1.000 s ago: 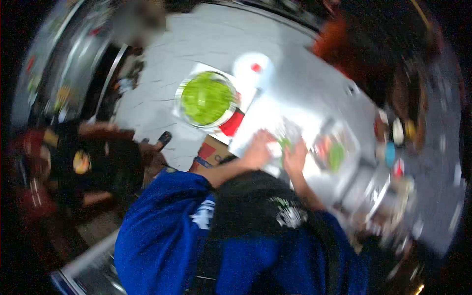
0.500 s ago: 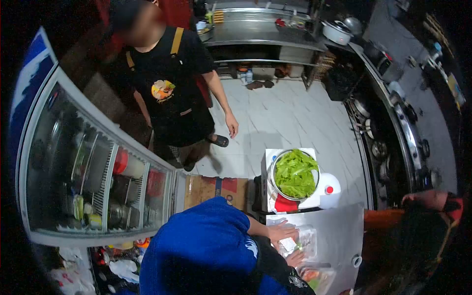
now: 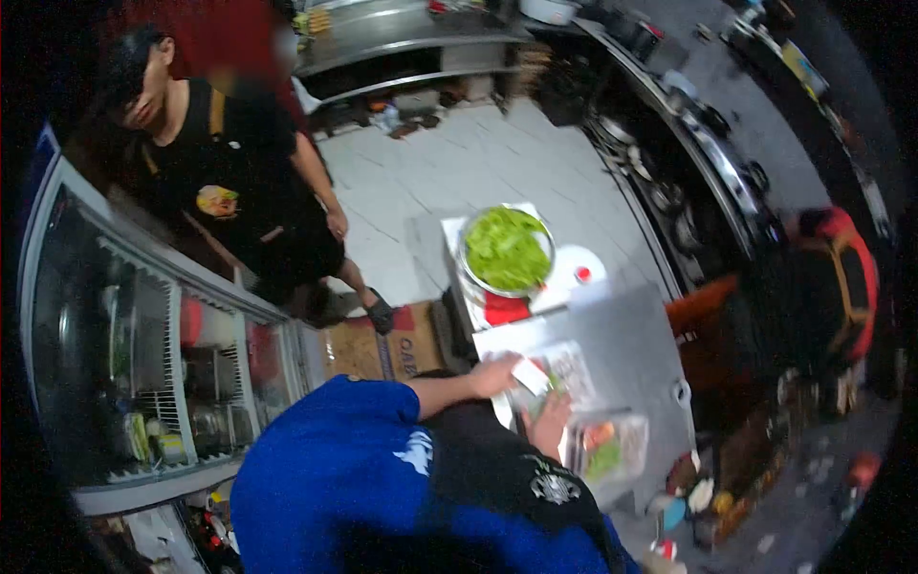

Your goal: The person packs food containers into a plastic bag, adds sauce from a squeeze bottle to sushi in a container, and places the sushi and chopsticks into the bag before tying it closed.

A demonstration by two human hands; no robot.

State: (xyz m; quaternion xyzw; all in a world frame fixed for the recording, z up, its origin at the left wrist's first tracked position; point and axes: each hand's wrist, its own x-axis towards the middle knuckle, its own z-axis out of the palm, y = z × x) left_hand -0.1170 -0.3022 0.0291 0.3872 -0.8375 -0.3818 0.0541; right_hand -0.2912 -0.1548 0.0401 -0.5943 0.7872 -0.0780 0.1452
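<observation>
My left hand [image 3: 494, 377] has its fingers closed at the edge of a small white rectangular piece [image 3: 532, 377], whose kind is too blurred to tell. My right hand [image 3: 549, 422] lies just below that piece, fingers stretched out and apart. Both hands are over a metal-topped table [image 3: 631, 335]. Beyond them rests a clear plastic container [image 3: 576, 371] with pale contents. To the right of my right hand is another clear plastic container [image 3: 626, 442] with green leaves and something orange-red inside.
A metal bowl of lettuce [image 3: 507, 249] stands past the table, beside a white jug [image 3: 579, 268] with a red cap. A glass-door fridge [image 3: 182, 383] is at left, near a cardboard box [image 3: 368, 344]. A co-worker [image 3: 239, 191] in a black apron stands behind it. Stoves line the right.
The view has swung, so the scene sits further left and higher. My left hand has gone from spread fingers to closing at the white piece. The co-worker's head now tilts down.
</observation>
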